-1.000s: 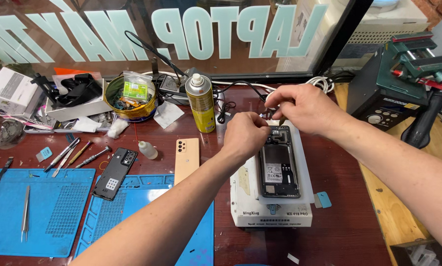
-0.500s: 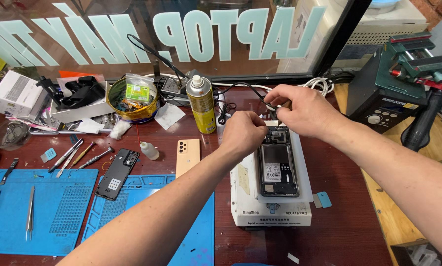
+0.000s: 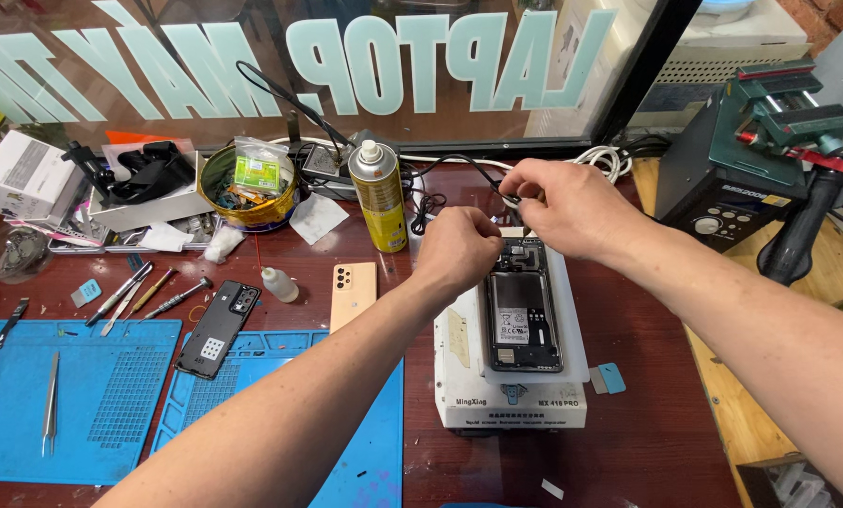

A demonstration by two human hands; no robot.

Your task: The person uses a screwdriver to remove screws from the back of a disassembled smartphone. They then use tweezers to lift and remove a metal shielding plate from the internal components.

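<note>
Opened phone (image 3: 523,315) lies on white pad (image 3: 511,400), surface's right-centre | our left hand (image 3: 459,246) clenched at its top edge | right hand (image 3: 567,205) pinching black cable (image 3: 459,162) | we should steady, move gently.

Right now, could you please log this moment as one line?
left hand: on opened phone top | right hand: pinching small tool, same spot | phone: on white heating pad

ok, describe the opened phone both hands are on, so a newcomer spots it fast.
Find the white heating pad right of the blue mats. The opened phone lies on it, under both hands. Unlike the black phone and peach phone, its insides show.
</note>
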